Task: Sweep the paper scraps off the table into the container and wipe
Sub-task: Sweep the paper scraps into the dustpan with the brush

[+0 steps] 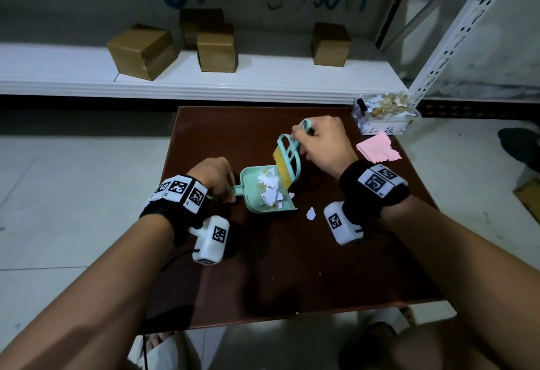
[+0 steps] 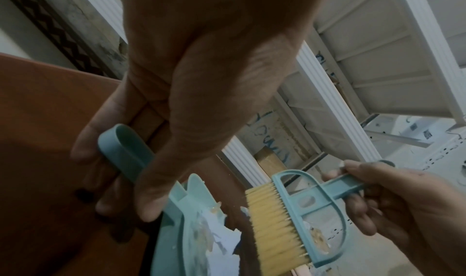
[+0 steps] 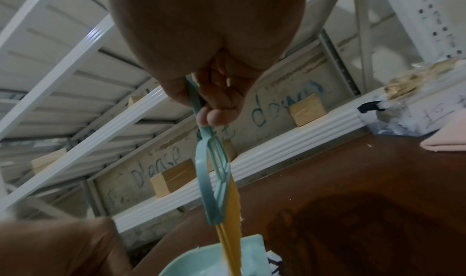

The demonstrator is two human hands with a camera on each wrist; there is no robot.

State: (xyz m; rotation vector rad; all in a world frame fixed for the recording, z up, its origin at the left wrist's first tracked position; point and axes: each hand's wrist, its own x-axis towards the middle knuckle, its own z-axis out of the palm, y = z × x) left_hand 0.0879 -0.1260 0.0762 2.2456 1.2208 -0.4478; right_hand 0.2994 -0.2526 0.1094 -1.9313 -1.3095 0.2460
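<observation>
A mint-green dustpan [image 1: 252, 180] lies on the dark brown table [image 1: 263, 267], filled with white and tan paper scraps [image 1: 270, 187]. My left hand [image 1: 214, 178] grips its handle [image 2: 126, 156] at the left. My right hand [image 1: 321, 143] holds the handle of a mint brush [image 1: 289, 159] with yellow bristles [image 2: 274, 226], the bristles standing over the pan's mouth. One white scrap [image 1: 311, 213] lies on the table just right of the pan. A clear container [image 1: 382, 119] with scraps inside sits at the far right corner, a pink cloth [image 1: 378, 150] in front of it.
A white shelf [image 1: 175, 80] behind the table carries several brown cardboard boxes [image 1: 143, 51]. A white perforated rack post [image 1: 455, 36] rises at the right. Pale tiled floor surrounds the table. A dark object [image 1: 520, 147] lies on the floor at far right.
</observation>
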